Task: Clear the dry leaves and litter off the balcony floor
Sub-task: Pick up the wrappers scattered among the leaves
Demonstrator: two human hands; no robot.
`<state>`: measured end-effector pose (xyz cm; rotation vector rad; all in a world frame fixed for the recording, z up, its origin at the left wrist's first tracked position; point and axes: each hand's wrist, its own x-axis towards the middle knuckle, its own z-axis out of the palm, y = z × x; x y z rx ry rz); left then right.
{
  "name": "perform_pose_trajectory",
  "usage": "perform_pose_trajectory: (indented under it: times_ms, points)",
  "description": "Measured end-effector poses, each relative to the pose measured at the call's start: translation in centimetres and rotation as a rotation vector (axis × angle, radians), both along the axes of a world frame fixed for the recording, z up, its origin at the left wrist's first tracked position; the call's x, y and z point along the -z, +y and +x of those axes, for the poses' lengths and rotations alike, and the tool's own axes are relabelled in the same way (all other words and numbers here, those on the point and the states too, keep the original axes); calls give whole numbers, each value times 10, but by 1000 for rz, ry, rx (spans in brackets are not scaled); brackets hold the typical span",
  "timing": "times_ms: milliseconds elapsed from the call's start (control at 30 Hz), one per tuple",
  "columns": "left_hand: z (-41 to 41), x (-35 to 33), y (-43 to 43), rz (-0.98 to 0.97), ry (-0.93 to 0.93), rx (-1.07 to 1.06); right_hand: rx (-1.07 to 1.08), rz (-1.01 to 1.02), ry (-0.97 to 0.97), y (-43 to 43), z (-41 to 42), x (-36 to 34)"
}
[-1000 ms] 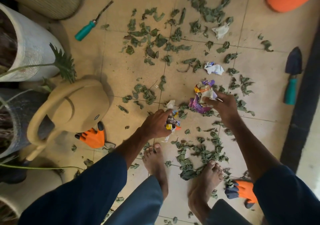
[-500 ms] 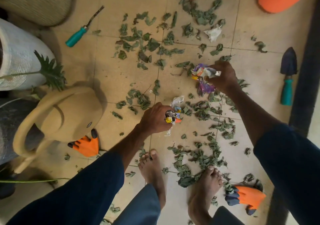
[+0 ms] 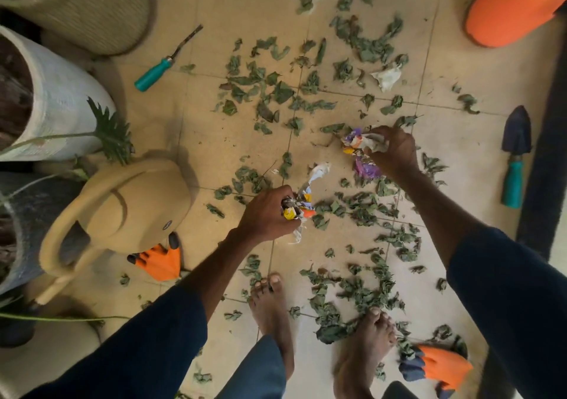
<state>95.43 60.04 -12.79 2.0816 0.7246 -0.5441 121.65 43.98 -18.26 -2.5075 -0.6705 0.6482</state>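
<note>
Judging from the tiles [image 3: 214, 141], little is cleared: crumpled wrappers [image 3: 300, 207] are clutched in the left hand [image 3: 267, 214] and in the right hand [image 3: 395, 153], while dry leaves [image 3: 362, 208] and a paper scrap [image 3: 387, 76] are left strewn underfoot

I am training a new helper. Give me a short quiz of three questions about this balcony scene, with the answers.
1. True or false: the left hand holds nothing.
2. What does the right hand grip? A) a broom B) crumpled wrappers C) a sponge
3. Fill in: the loose crumpled paper lying on the floor among the dry leaves is ___ in colour.
Key: 1 false, it grips a bundle of litter; 2 B; 3 white.
</note>
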Motion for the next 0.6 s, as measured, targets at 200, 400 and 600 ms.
perform_pose_trajectory:
  times_ms: [200,400,600]
  points:
    - [-2,-53,0,-41,78,-84,221,210,231,-18,-28,-64]
    - [4,-131,21,-136,149,-111,327,184,520,-28,-56,-142]
    - [26,-213,50,-264,184,-113,219,122,593,-24,-66,-200]
